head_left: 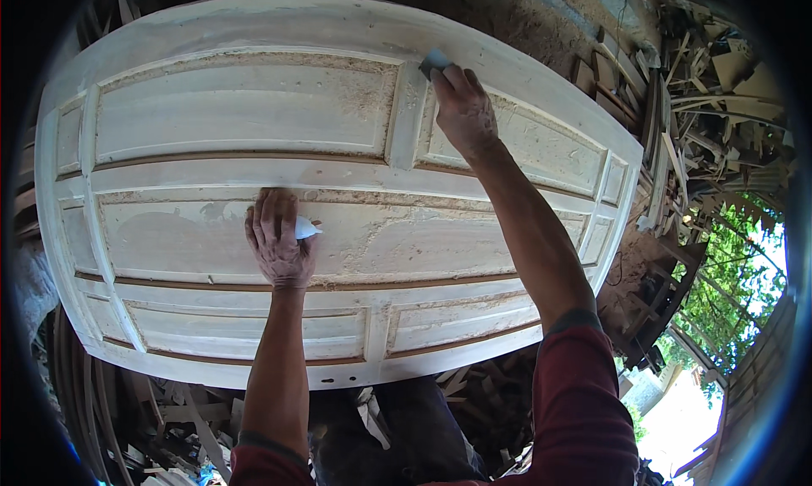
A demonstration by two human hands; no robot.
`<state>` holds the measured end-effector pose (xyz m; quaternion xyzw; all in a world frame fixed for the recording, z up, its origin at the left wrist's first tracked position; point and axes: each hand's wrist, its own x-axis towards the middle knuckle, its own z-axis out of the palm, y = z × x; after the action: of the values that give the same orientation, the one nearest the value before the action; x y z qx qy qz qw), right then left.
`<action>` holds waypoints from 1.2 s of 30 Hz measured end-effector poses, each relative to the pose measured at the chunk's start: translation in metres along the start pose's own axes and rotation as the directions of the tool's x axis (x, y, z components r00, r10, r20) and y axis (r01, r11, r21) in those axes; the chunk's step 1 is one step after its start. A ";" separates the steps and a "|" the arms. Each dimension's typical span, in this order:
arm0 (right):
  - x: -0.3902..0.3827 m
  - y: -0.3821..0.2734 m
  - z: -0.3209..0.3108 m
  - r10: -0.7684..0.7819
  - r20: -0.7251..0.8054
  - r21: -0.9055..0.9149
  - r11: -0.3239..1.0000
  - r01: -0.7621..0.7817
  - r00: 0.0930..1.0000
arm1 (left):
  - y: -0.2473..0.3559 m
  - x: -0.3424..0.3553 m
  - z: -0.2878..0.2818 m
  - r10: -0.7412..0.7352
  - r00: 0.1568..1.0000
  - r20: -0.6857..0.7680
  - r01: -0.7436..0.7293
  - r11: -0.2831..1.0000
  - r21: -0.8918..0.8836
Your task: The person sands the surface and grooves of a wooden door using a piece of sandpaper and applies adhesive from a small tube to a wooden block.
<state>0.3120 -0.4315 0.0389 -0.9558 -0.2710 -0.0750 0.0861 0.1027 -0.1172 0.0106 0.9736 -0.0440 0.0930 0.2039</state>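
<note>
Door [254,105], panelled, pale and dusty, is laid flat with its long axis running left to right across the view. Left hand [277,239] is pressed on the middle panel, closed over a white scrap [306,228]. Right hand [463,109] is stretched farther off, fingers clamped on a small grey sanding pad [434,61] at the far stile.

Most of the grey pad [434,61] at the top rail of the pale panelled door [254,105] lies hidden under the fingers of the right hand [463,109], so its material cannot be told. The white scrap [306,228] on the door's middle panel is largely covered by the left hand [279,239]. Beyond the door's right end, the heaped wood offcuts [702,88] bend and blur toward the lens rim.
</note>
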 end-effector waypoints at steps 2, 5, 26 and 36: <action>0.008 -0.006 -0.004 0.168 -0.021 -0.001 0.986 -0.168 0.986 | 0.001 -0.006 -0.004 -0.014 0.999 0.039 0.014 1.000 -0.005; 0.016 -0.004 0.016 0.125 -0.012 -0.065 0.990 -0.126 0.992 | 0.001 0.005 0.001 0.004 1.000 0.007 -0.004 1.000 -0.026; -0.105 -0.130 -0.002 0.313 -0.037 0.246 0.923 -0.295 0.949 | 0.004 0.003 0.004 -0.013 1.000 -0.007 0.013 1.000 0.013; 0.007 -0.029 0.027 0.268 -0.146 0.154 0.957 -0.245 0.952 | 0.007 0.006 0.006 -0.018 1.000 -0.002 0.018 1.000 -0.002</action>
<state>0.3051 -0.3978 0.0178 -0.9654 -0.1406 -0.1237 0.1814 0.1087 -0.1262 0.0091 0.9736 -0.0349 0.0923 0.2059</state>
